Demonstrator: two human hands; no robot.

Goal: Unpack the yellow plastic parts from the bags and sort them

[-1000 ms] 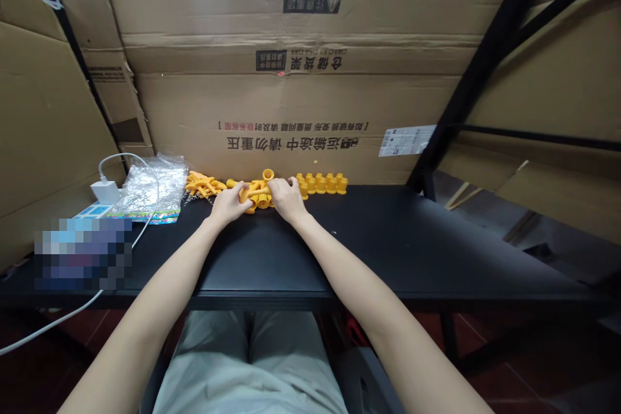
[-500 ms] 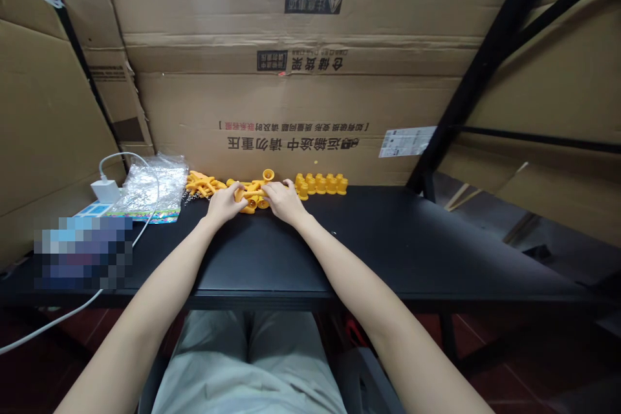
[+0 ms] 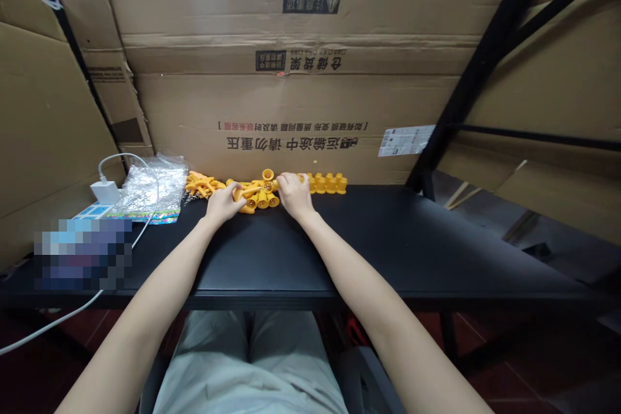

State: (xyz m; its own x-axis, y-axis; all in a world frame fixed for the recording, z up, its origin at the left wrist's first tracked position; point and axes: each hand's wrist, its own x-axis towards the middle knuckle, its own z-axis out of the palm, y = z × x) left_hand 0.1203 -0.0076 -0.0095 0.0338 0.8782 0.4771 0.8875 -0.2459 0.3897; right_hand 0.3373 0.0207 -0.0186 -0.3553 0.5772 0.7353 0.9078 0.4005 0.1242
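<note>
My left hand is closed around one end of an elongated yellow plastic piece, which points to the right. Just right of it, my right hand has its fingers bent together among the yellow parts. Whatever they grip is hidden from me. Between the hands lie several yellow cup-shaped pieces, open ends toward me. Another yellow cup faces upward behind them. Past my right hand stands a row of yellow cup-shaped pieces, partly covered by that hand. A heap of yellow branching pieces lies left of my left hand.
Clear plastic bags lie at the left of the black table. A white charger with a cable sits beside them, near a blurred-out object. Cardboard walls the back; a black metal frame rises at right.
My right hand has shifted right, away from the piece in my left hand, uncovering more of the cup-shaped pieces and covering part of the row. My left hand has barely moved.
</note>
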